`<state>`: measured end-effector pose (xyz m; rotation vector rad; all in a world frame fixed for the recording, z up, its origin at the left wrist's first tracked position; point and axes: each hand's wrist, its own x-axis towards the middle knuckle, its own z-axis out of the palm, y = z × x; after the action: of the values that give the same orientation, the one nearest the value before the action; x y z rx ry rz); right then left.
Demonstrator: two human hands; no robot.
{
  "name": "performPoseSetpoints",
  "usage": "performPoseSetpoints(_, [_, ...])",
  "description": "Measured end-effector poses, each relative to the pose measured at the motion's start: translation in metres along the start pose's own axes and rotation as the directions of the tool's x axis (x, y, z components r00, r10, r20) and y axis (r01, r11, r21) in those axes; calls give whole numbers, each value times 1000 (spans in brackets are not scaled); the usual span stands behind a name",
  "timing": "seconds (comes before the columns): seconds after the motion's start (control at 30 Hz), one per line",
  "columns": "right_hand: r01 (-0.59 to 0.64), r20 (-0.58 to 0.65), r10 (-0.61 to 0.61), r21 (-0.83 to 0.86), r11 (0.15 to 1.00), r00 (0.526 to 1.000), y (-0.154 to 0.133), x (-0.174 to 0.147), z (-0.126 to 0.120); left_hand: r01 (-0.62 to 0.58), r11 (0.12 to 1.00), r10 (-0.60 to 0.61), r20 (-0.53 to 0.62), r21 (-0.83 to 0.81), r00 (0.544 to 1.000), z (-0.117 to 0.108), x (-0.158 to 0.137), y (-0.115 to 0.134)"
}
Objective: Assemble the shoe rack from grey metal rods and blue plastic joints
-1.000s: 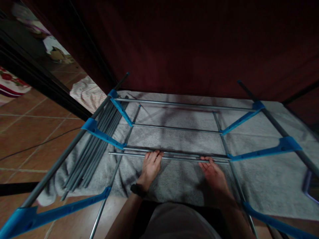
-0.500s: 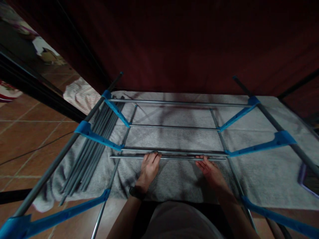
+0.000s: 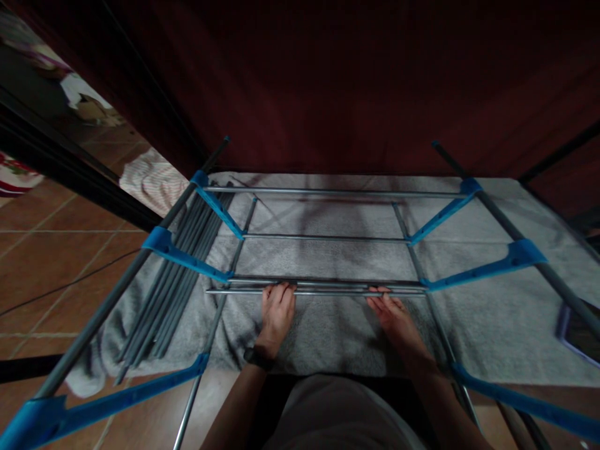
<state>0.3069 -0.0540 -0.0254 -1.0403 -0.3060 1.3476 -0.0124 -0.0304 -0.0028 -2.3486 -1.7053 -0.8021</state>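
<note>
A thin grey metal rod (image 3: 332, 293) lies crosswise between both hands, just on the near side of a similar crossbar (image 3: 323, 282) and almost parallel to it. My left hand (image 3: 278, 312) is closed over the rod left of its middle, fingers curled to the far side. Further right, my right hand (image 3: 388, 309) pinches the same rod between thumb and fingers. The rod's left end sticks out past the rack's left inner tube. Blue plastic brackets (image 3: 187, 259) join the rack's tubes and crossbars. Whether the rod touches the crossbar, I cannot tell.
Several loose grey tubes (image 3: 175, 287) lie bundled at the left on a grey blanket (image 3: 492, 331). A dark device with a purple edge (image 3: 565, 325) rests at the right. Dark red fabric (image 3: 337, 87) hangs behind, and a cable (image 3: 70, 280) runs over the tiled floor.
My left hand has shifted slightly left along the rod. The rod has moved a little away from me at its right end; both hands still hold it. The view has shifted slightly.
</note>
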Motion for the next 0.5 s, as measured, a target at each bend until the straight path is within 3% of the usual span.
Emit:
performPoseSetpoints(0.17, [1, -90, 5, 67, 998, 996, 3, 8, 0, 36, 999, -35, -60, 7, 998, -2, 2, -2])
performPoseSetpoints(0.5, [2, -53, -1, 27, 1000, 999, 0, 5, 2, 90, 996, -91, -124, -15, 988, -5, 2, -5])
